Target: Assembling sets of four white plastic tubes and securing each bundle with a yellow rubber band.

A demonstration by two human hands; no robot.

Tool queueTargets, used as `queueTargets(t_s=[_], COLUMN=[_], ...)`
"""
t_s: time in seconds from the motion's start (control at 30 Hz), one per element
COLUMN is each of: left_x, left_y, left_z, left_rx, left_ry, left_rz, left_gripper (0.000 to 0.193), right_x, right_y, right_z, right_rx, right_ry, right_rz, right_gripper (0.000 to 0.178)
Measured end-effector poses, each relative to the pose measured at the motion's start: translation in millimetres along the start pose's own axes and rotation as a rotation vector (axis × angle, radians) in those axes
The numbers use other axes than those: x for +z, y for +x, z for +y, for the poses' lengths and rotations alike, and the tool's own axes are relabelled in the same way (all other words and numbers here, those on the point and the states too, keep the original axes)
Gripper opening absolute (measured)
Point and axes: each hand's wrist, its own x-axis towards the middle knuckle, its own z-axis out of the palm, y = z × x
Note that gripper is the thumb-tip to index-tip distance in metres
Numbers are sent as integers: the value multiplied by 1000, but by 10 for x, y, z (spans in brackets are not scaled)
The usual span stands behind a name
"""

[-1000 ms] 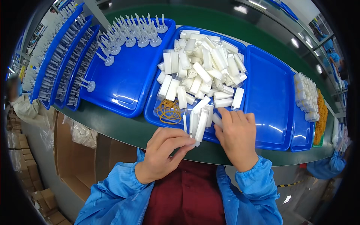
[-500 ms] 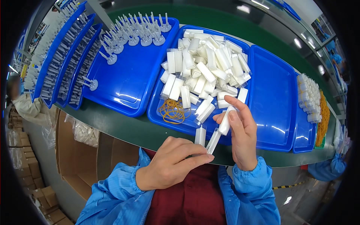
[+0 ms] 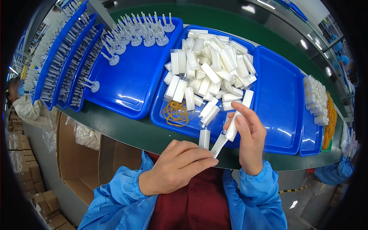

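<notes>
My left hand (image 3: 180, 167) is closed, thumb against fingers, on the lower end of a narrow white strip with clear film (image 3: 219, 146) over the tray's front edge. My right hand (image 3: 251, 140) pinches a white block (image 3: 232, 129) between thumb and fingers, at the upper end of that strip. Whether the block sits inside the film or against it, I cannot tell. Just beyond my left fingertips stands another wrapped white block (image 3: 204, 138), its lower end hidden. A heap of white blocks in clear sleeves (image 3: 210, 73) fills the blue tray (image 3: 157, 111) ahead.
Yellow rubber bands (image 3: 177, 114) lie in that tray's near left corner. Leftward, a blue tray (image 3: 115, 90) holds clear stemmed discs (image 3: 140, 32); further trays of them stand tilted. On the right are another blue tray (image 3: 278, 103), bundled white pieces (image 3: 316, 99) and an open carton (image 3: 78, 161) below left.
My right hand has shifted slightly to the right and down with its white block. The left hand keeps its hold almost in place.
</notes>
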Motion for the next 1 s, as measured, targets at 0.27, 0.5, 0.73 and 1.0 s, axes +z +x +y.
queueTargets(t_s=[0.27, 0.5, 0.73, 1.0], left_x=[13, 153, 32, 69], left_y=[-5, -86, -98, -80], left_z=[17, -75, -158, -185], left_rx=[-19, -40, -49, -179], left_ry=[-12, -78, 52, 7], left_rz=[0, 224, 195, 184], left_gripper=[32, 32, 38, 34], right_x=[-40, 169, -41, -305], right_y=[-5, -340, -28, 240], right_z=[24, 115, 27, -113], right_rx=[26, -215, -564, -750], right_ry=[73, -25, -542, -1334], right_rz=[-27, -141, -101, -519], right_gripper=[37, 34, 29, 33])
